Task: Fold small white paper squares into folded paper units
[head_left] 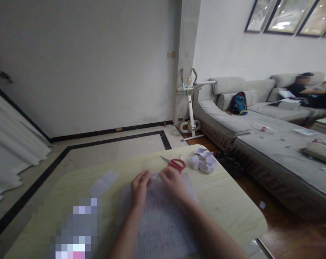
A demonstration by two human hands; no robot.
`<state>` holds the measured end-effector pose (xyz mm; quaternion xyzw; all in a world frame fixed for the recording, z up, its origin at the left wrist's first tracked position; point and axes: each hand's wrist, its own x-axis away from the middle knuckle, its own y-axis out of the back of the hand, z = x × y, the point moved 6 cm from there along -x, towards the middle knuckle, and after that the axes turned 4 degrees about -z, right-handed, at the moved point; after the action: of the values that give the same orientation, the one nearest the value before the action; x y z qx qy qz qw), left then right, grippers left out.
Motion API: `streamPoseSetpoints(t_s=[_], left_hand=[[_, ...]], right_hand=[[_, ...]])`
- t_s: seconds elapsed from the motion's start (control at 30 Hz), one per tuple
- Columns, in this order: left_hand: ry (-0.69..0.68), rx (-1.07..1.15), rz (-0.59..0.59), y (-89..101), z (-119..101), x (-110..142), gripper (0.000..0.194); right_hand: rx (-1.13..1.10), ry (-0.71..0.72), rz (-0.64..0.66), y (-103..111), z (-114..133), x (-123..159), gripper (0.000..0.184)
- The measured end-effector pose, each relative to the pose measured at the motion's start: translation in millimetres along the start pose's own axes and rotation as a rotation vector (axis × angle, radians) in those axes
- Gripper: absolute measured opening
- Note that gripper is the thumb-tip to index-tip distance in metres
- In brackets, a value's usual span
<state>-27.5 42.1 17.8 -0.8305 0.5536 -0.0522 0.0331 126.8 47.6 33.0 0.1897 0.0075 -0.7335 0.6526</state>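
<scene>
My left hand and my right hand face each other over the table. Both have their fingers closed on a small whitish piece of paper, whose shape is blurred and partly covered by the fingers. Beneath my hands and forearms lies a large sheet of paper with faint writing. Just beyond my right hand rest scissors with red handles. A cluster of folded paper pieces sits to the right of them. On the left is a creased paper slip.
The pale table has rounded corners. A blurred-out patch covers its left front. To the right are a black bag on the floor, a grey sofa with a backpack, and a seated person. Exercise equipment stands behind.
</scene>
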Motion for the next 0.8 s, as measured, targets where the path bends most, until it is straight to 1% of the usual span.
streamPoseSetpoints(t_s=[0.13,0.3,0.47,0.57,0.67,0.73,0.8], left_hand=[[0.017,0.081,-0.022,1.6,1.4,-1.7,0.033],[0.039,0.185,-0.021,1.0,10.2,-5.4,0.033],[0.012,0.28,-0.035,0.2,11.3,-7.6,0.029],[0.044,0.367,-0.009,-2.8,10.4,-6.9,0.028],[0.115,0.43,0.03,-6.0,10.9,-5.3,0.027],[0.141,0.432,0.049,-7.6,10.5,-3.8,0.029],[0.121,0.397,0.043,-7.9,9.2,-2.4,0.03]], right_hand=[[0.053,0.019,0.015,-2.1,1.2,1.5,0.008],[0.085,0.038,0.027,-4.2,-1.6,2.3,0.008],[0.077,0.043,0.039,-4.8,-0.7,3.2,0.007],[0.076,0.054,0.032,-4.5,2.0,4.4,0.006],[0.064,0.074,0.021,-5.3,5.5,5.8,0.007],[0.058,0.08,0.001,-5.5,7.1,6.3,0.008],[0.055,0.07,-0.021,-4.9,7.1,6.3,0.009]])
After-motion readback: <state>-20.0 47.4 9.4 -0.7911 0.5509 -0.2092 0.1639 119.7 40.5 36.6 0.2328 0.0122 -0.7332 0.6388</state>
